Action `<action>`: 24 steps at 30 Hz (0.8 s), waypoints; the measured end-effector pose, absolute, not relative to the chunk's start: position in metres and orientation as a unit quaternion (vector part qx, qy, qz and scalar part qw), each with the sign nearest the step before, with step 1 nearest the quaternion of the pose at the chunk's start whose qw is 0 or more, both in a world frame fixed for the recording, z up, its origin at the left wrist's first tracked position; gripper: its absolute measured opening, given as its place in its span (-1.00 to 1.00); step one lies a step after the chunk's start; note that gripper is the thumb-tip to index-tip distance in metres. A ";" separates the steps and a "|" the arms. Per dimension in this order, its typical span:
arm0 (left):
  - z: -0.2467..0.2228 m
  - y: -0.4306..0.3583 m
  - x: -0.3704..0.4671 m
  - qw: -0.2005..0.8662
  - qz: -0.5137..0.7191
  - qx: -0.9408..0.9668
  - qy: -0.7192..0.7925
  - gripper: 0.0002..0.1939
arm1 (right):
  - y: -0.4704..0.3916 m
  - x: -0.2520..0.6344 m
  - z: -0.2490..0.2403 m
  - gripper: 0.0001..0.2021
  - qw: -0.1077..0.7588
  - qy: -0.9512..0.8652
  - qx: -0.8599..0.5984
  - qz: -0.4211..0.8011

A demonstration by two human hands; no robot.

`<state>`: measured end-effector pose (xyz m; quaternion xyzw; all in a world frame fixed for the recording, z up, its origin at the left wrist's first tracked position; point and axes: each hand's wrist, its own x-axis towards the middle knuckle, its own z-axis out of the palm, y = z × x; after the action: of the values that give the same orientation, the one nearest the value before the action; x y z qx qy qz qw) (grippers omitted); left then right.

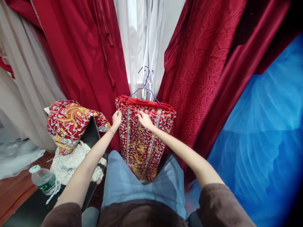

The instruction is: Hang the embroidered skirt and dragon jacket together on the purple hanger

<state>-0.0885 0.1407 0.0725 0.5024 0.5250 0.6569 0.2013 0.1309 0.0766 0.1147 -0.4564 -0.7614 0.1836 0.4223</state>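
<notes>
A red skirt (pixel 139 138) with silver and gold embroidery hangs from a purple wire hanger (pixel 146 86) in front of my knees. At its waistband a thin red ribbon (pixel 129 108) forms small loops. My left hand (pixel 116 119) is closed in a pinch at the ribbon's left side, by the skirt's left edge. On the other side, my right hand (pixel 145 120) pinches the ribbon's right part, with its fingers close against the skirt front. The ribbon ends are partly hidden by my fingers.
To the left, a matching embroidered garment (pixel 71 123) is draped over a black surface, beside a dotted white cloth bag (pixel 67 162) and a water bottle (pixel 44 179). Red gowns (pixel 199 66) hang on both sides, and a blue tulle dress (pixel 265 135) fills the right.
</notes>
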 end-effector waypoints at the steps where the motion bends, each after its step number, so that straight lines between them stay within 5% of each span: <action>1: 0.068 0.138 -0.094 0.205 0.662 0.491 0.528 -0.78 | 0.067 0.141 0.114 -0.81 0.396 -0.771 -0.475 0.151; 4: 0.046 0.120 -0.105 0.222 0.671 0.472 0.528 -0.77 | 0.039 0.168 0.107 -0.80 0.357 -0.778 -0.511 0.070; 7: 0.015 0.088 -0.102 0.245 0.667 0.480 0.514 -0.76 | 0.020 0.187 0.094 -0.78 0.406 -0.745 -0.527 0.051; 11: -0.020 0.048 -0.087 0.246 0.629 0.522 0.520 -0.73 | 0.010 0.192 0.065 -0.71 0.464 -0.704 -0.512 0.162; 14: -0.025 0.036 -0.078 0.234 0.567 0.562 0.554 -0.70 | 0.002 0.183 0.035 -0.69 0.409 -0.732 -0.479 0.261; 19: 0.017 0.061 -0.069 0.194 0.533 0.544 0.619 -0.83 | -0.021 0.158 -0.015 -0.72 0.353 -0.733 -0.409 0.413; 24: 0.094 0.108 -0.066 0.165 0.632 0.527 0.544 -0.66 | -0.030 0.145 -0.022 -0.70 0.331 -0.741 -0.375 0.448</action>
<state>-0.0660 0.1075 0.0938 0.5265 0.5437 0.6325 0.1647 0.1447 -0.0302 -0.0217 -0.3753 -0.7408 0.4481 0.3309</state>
